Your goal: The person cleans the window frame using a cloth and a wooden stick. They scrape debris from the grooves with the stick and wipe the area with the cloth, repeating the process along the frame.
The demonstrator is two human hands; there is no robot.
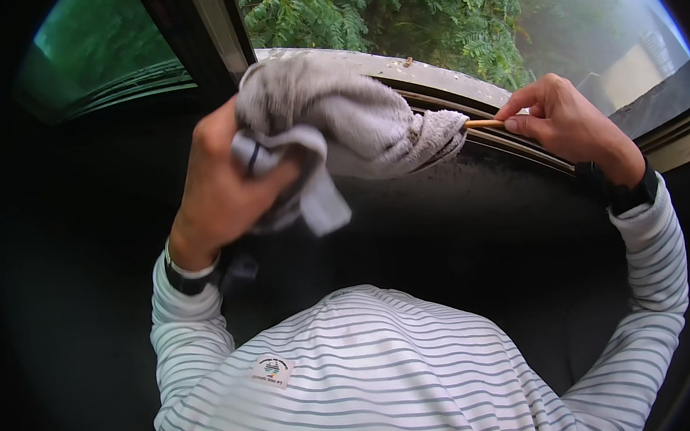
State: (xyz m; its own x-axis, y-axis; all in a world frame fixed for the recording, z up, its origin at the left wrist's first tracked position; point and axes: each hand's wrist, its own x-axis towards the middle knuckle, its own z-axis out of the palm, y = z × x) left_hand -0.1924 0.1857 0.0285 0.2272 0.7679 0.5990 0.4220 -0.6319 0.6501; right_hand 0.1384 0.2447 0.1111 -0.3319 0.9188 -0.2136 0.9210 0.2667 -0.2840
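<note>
A soiled light-grey terry cloth hangs bunched above the tracks of a sliding window, its near folds blurred. My left hand grips the bunched left part of it, with a pale flap dangling below the fingers. At the right, my right hand pinches a thin wooden stick between thumb and fingers. The stick's other end goes into the narrow, wrapped end of the cloth, where its tip is hidden. Just beneath this end run the metal window tracks.
An upright window frame stands at the upper left, beside a dark glass pane. Beyond the tracks lies a pale outer sill with bits of debris. Green foliage grows outside. Below the tracks is a dark, stained wall.
</note>
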